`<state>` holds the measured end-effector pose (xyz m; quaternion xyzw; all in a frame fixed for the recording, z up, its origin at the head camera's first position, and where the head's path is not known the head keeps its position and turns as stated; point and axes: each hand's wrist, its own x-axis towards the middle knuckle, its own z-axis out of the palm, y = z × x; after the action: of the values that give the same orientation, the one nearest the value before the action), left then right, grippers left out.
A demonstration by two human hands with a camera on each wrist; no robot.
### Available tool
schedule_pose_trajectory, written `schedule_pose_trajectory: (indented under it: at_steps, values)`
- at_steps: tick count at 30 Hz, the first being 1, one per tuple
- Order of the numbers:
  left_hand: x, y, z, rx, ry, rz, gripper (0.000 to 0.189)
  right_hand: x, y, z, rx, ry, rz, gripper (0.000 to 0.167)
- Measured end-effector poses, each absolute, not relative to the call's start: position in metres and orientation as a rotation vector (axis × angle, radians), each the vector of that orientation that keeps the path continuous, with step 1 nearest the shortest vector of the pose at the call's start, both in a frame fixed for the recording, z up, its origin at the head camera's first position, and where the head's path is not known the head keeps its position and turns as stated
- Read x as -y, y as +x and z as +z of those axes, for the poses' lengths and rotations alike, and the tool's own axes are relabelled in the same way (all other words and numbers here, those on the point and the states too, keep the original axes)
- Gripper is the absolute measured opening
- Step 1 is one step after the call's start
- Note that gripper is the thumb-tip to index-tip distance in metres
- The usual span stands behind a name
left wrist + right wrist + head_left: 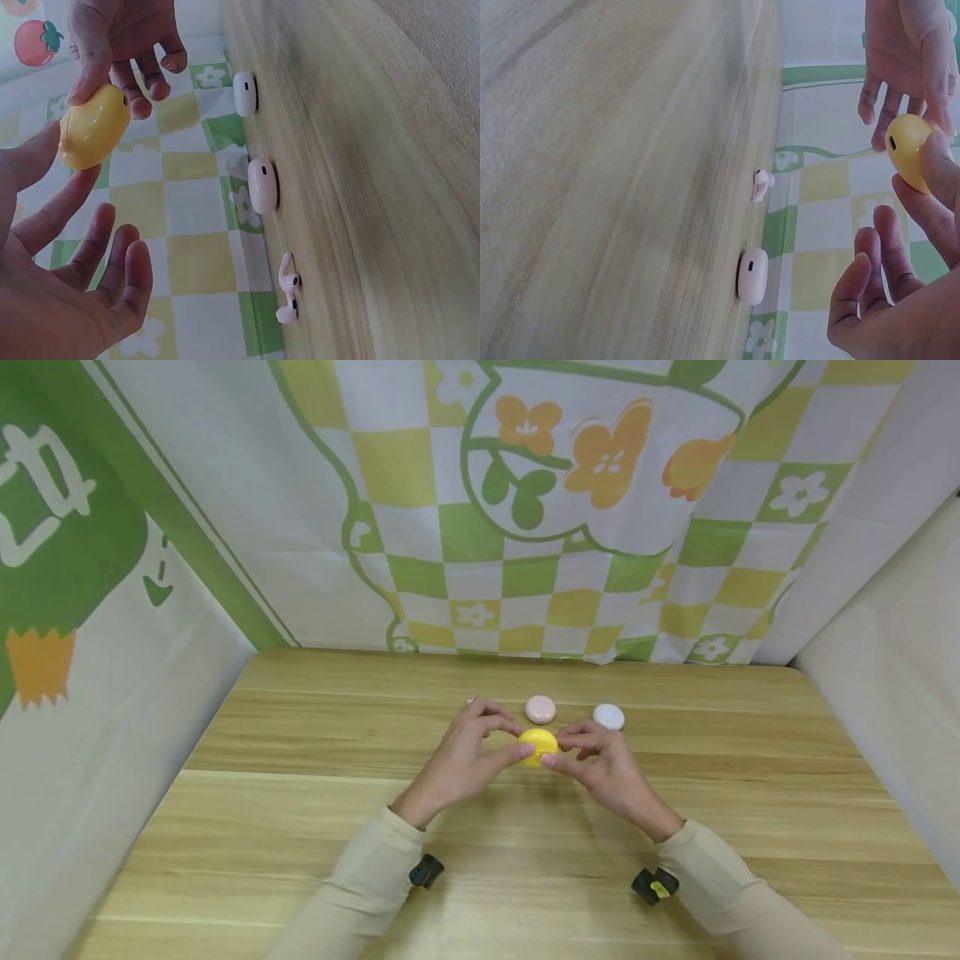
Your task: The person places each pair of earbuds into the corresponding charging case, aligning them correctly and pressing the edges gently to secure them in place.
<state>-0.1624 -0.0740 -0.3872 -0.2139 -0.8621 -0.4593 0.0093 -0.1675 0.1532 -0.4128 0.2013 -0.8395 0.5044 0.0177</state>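
Both hands hold a glossy yellow earbud charging case [540, 739] above the wooden table. My left hand [472, 756] pinches its left side between thumb and forefinger, its other fingers spread off the case in the left wrist view. From the opposite side my right hand [609, 772] pinches it too, with the thumb on the near face. A small dark port slot shows on the case's end in both wrist views. Just beyond lie a pink earbud case [540, 709] and a white earbud case [608, 717]. Pale pink earbuds [289, 283] lie left of the pink case.
The wooden table [285, 827] reaches back to a hanging cloth [472, 543] with green and yellow checks. Pale cloth walls rise at the left and right. A small black device [426, 871] sits at the left wrist, another black device [655, 887] at the right.
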Motion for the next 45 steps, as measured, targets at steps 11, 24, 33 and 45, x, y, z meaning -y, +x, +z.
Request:
schedule_pose_trajectory:
  at_steps: [11, 24, 33, 45]
  values:
    - [0.076, -0.163, -0.39, 2.728, -0.687, -1.526, 0.023, -0.153, -0.167, -0.412, 2.625, 0.689, 1.436, 0.029]
    - [0.076, -0.165, -0.394, 2.769, -0.649, -1.592, 0.023, -0.148, -0.164, -0.415, 2.464, 0.928, 1.16, 0.076]
    - [0.076, -0.164, -0.396, 2.795, -0.665, -1.611, 0.025, -0.148, -0.164, -0.418, 2.395, 1.004, 1.053, 0.064]
    - [0.077, -0.163, -0.396, 2.829, -0.655, -1.578, 0.032, -0.161, -0.166, -0.422, 2.392, 0.952, 1.141, 0.06]
